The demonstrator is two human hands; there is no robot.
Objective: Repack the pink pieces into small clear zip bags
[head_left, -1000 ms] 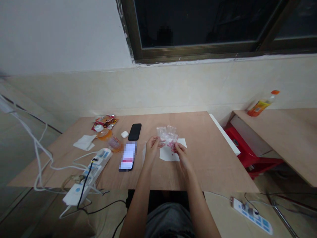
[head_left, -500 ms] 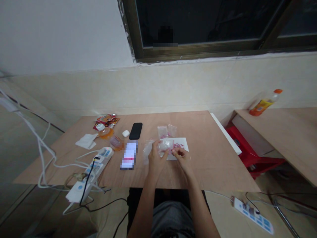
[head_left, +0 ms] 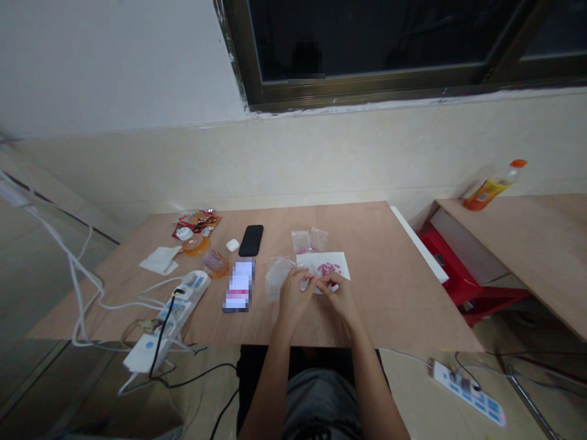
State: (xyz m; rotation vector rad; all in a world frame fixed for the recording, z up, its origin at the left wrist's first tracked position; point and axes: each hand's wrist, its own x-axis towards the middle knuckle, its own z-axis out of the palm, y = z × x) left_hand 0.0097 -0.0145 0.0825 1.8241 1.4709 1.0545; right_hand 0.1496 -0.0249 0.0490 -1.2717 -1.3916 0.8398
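My left hand (head_left: 296, 294) is closed round a small clear plastic bag (head_left: 309, 267), whose upper part shows above the fingers. Close beside it, my right hand (head_left: 339, 294) is pinched, its fingertips almost meeting the left ones; what they grip is hidden. Both hands are over the lower part of a white sheet (head_left: 345, 266). Several small pink pieces (head_left: 329, 269) lie scattered on that sheet. To the left of my left hand lie clear plastic bags (head_left: 276, 276). Behind the sheet are small bags (head_left: 301, 241) with pink pieces at their bottom.
Left of the hands lie a lit phone (head_left: 239, 286), a dark phone (head_left: 251, 240), a white case (head_left: 232, 245), an orange drink bottle (head_left: 211, 260), tissue (head_left: 160, 261) and red wrappers (head_left: 197, 221). A power strip (head_left: 167, 321) with cables hangs over the front-left edge.
Both hands have turned and drawn together at the fingertips. The bag in my left hand shows less now, and more of the pink pieces on the sheet are visible.
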